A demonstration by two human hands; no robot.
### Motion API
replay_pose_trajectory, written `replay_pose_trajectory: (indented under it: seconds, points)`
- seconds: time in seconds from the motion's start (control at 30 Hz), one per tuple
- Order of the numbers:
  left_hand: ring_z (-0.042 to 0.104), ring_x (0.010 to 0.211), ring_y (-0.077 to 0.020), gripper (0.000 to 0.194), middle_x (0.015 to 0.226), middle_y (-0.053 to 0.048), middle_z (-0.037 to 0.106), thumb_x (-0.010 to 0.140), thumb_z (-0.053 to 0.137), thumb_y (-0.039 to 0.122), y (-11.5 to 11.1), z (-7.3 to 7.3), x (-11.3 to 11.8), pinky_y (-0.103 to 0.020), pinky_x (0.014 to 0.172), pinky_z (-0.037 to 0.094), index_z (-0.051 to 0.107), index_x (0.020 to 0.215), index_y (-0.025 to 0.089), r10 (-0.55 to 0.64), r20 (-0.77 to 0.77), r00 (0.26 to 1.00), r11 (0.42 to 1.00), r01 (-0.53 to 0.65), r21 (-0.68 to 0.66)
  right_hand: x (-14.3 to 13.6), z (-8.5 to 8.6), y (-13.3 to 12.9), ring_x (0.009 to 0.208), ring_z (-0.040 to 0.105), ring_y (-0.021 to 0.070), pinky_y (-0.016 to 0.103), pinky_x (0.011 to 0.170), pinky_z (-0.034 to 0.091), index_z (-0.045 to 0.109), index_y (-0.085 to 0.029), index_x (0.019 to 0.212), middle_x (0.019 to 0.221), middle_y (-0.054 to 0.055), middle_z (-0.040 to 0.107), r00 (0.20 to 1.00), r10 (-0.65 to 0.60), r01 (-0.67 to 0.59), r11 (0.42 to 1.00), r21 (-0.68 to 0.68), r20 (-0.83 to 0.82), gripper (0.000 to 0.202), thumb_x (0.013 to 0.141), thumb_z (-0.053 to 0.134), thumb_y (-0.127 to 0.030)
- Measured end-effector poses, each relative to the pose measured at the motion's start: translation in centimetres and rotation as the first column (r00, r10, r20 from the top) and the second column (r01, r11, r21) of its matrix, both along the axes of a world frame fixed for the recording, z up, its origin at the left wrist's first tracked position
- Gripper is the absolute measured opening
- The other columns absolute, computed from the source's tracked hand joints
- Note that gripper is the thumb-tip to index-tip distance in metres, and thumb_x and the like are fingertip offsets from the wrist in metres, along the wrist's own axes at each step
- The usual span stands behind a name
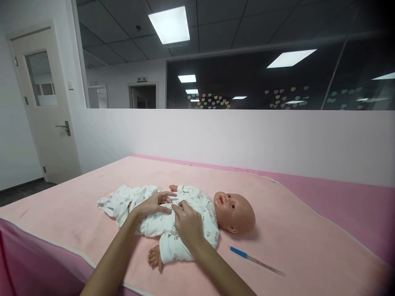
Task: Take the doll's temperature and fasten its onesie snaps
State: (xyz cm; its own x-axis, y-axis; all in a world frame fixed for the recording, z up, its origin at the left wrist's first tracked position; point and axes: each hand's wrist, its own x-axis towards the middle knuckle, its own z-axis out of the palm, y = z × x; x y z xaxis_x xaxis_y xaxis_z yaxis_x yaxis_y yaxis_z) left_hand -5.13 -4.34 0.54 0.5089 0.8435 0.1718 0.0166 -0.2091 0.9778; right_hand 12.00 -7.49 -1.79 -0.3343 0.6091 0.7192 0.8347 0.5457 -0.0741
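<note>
A baby doll (236,211) lies on its back with its head to the right. It wears a white patterned baby jacket (212,236), and patterned white pants (123,199) cover its legs. Over the doll's belly, my left hand (152,204) rests with curved fingers, thumb and forefinger apart. My right hand (189,224) lies on the chest, fingers bent and closed at the jacket's front edge, close to my left fingertips. Whatever lies beneath the right palm is hidden. One doll hand (155,258) sticks out of the near sleeve, the other out of the far one.
A pen with a blue cap (239,252) lies right of the doll, near my right forearm. Pale pink cloth (296,230) covers the surface, over a darker pink layer (348,201). Behind stands a low white wall (231,139) with a window above; a door (46,111) is at left.
</note>
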Motion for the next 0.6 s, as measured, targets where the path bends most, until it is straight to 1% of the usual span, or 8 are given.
replay_pose_trajectory:
  seconds: [0.23, 0.47, 0.53, 0.6]
  points:
    - [0.054, 0.08, -0.0145, 0.057, 0.083, -0.002, 0.057, 0.058, 0.075, 0.018, -0.08, 0.1, 0.01, -0.031, 0.079, 0.042, 0.055, 0.112, 0.02, 0.026, -0.016, 1.0, 1.0, -0.026, -0.008, -0.08, 0.0, -0.06, 0.062, 0.048, 0.0075, 0.023, 0.049, 0.021, 0.062, -0.027, 0.093, 0.076, -0.001, 0.055, 0.999, 0.021, -0.02, 1.0, 0.005, -0.042, 0.026, 0.079, 0.046, -0.012]
    - [0.055, 0.079, -0.014, 0.057, 0.08, -0.001, 0.058, 0.054, 0.076, 0.016, -0.01, -0.05, -0.03, -0.029, 0.077, 0.043, 0.058, 0.108, 0.02, 0.061, -0.035, 0.998, 0.998, -0.061, -0.006, -0.07, -0.06, -0.09, 0.064, 0.049, 0.0075, 0.022, 0.05, 0.023, 0.062, -0.027, 0.094, 0.078, 0.0, 0.055, 0.998, 0.036, -0.036, 0.999, 0.004, -0.055, 0.026, 0.08, 0.045, -0.013]
    - [0.055, 0.079, -0.0143, 0.055, 0.08, -0.001, 0.058, 0.054, 0.076, 0.016, -0.02, -0.05, -0.03, -0.029, 0.077, 0.043, 0.059, 0.106, 0.019, 0.069, -0.043, 0.997, 0.998, -0.069, -0.003, -0.02, 0.03, -0.16, 0.064, 0.049, 0.0079, 0.021, 0.05, 0.024, 0.061, -0.027, 0.097, 0.079, 0.0, 0.056, 0.998, 0.031, -0.031, 1.0, 0.0, -0.053, 0.028, 0.08, 0.044, -0.013]
    - [0.055, 0.08, -0.015, 0.054, 0.081, -0.002, 0.059, 0.054, 0.076, 0.016, -0.04, -0.03, -0.01, -0.029, 0.077, 0.044, 0.059, 0.105, 0.018, 0.073, -0.047, 0.996, 0.997, -0.073, 0.002, 0.07, 0.21, -0.26, 0.065, 0.05, 0.0083, 0.02, 0.05, 0.025, 0.058, -0.028, 0.105, 0.082, 0.0, 0.056, 0.998, 0.031, -0.031, 1.0, 0.0, -0.045, 0.032, 0.08, 0.043, -0.013]
